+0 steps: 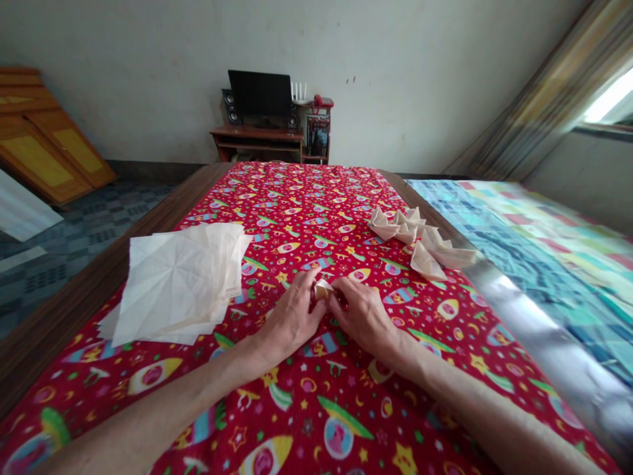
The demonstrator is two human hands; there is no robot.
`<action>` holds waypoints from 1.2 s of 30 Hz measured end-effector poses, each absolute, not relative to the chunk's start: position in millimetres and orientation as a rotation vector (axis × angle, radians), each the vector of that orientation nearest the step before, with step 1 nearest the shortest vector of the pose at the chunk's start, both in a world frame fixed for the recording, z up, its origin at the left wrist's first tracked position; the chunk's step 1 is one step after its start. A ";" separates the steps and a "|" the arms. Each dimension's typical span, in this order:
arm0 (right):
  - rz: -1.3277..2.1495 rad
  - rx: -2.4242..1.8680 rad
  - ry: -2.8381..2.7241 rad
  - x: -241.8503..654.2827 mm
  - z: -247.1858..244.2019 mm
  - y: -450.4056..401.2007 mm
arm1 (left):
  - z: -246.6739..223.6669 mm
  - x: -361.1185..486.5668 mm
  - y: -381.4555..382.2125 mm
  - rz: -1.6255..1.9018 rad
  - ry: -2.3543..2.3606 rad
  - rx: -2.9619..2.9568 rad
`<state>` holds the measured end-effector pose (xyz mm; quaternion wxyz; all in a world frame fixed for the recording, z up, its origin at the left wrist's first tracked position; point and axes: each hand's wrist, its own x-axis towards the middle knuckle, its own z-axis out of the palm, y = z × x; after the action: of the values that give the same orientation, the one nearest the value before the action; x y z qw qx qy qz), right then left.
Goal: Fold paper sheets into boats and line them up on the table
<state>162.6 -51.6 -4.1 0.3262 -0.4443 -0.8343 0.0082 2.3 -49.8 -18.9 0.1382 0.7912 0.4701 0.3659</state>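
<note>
Between my two hands, low over the red patterned cloth, is a small piece of folded white paper (pixel 323 288). My left hand (pixel 299 305) grips its left side, with the thumb and fingers closed about it. From the other side my right hand (pixel 362 309) pinches the same paper. Much of the paper is hidden by my fingers. To the left lies a stack of creased square paper sheets (pixel 180 280), fanned unevenly. Off to the right sits a group of folded paper pieces (pixel 415 234) with pointed tips, some touching one another.
The red cloth (pixel 316 211) covers a dark wooden table (pixel 168 204). Against the far wall, a desk (pixel 257 135) bears a monitor (pixel 260 94) and speakers. A bed with a checked blue cover (pixel 539 264) adjoins on the right. An orange cabinet (pixel 54 145) stands at the left.
</note>
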 end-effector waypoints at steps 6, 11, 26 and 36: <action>0.245 -1.186 -2.132 163.8 1.4 -52.0 | -14.5 1.6 -47.2 0.997 1.381 2.342; 0.177 -1.233 -2.202 169.0 -0.9 -47.9 | -5.2 -0.4 -50.2 0.946 1.328 2.364; -0.259 -1.315 -2.470 174.7 -4.7 -53.2 | -1.8 -10.0 -50.6 0.643 1.390 2.653; -0.266 -1.239 -2.619 180.9 0.2 -57.6 | 11.7 -13.0 -52.9 0.227 1.270 3.016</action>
<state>180.9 -57.6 0.2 0.1157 -0.4230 -0.8941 -0.0909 -13.0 -52.9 11.7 -0.0693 0.9172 0.3862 0.0692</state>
